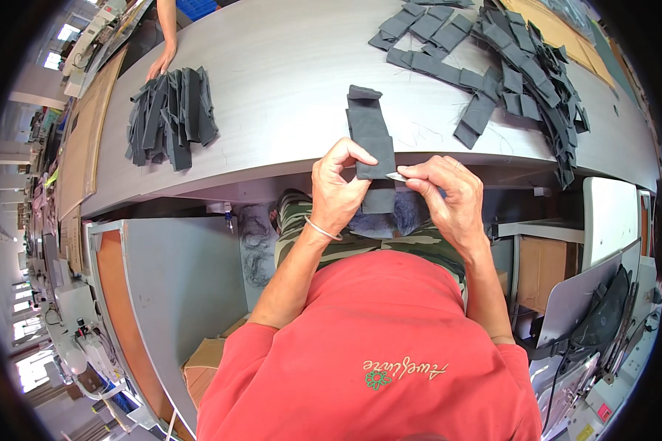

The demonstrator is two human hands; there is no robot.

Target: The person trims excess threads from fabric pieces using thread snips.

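Here, left hand (336, 189) pinches one dark fabric strip (371, 143); right hand (446, 195) pinches seemingly a small blade (396, 176); two strip piles (171, 116) lie beyond.

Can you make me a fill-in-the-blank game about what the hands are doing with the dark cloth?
The left hand pinches a strip of ____ fabric.
The right hand holds a small ____ tool against the strip.
The strip's far end lies on the grey ____.
A bracelet circles the ____ wrist.

Missing words: dark grey; metal; table; left
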